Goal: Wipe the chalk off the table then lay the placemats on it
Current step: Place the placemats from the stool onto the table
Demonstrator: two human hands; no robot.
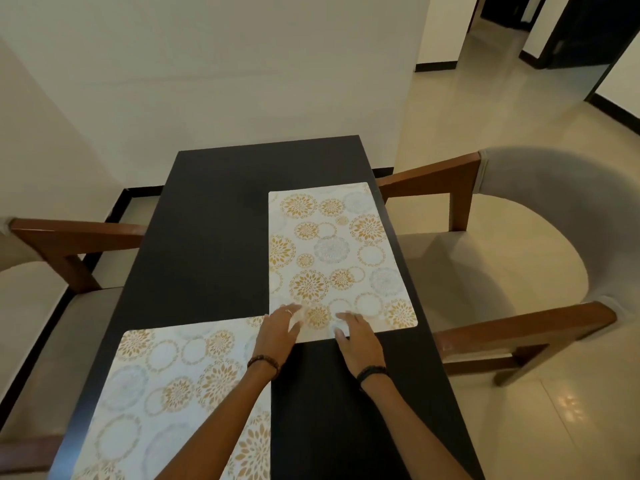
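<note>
Pressing flat, seemingly with straight fingers, left hand (277, 332) and right hand (356, 336) rest on the far placemat's (332, 251) six-o'clock edge; near placemat (166, 393) lies at seven o'clock on the table (214, 220).

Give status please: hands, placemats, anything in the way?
Both hands, left hand and right hand, flat on far placemat. Near placemat laid. Table shows no chalk. Nothing in the way.

Table: long rectangular black table (214, 216), matt, faintly grainy top.
Placemats: far white rectangular placemat (337, 251) with gold and grey floral circles, smooth with a soft sheen; near matching white floral placemat (166, 393), same finish.
Chairs: brown wooden armchair (460, 188), polished frame, grey cloth back.
Floor: cream tiled floor (571, 410), glossy, reflecting light.
</note>
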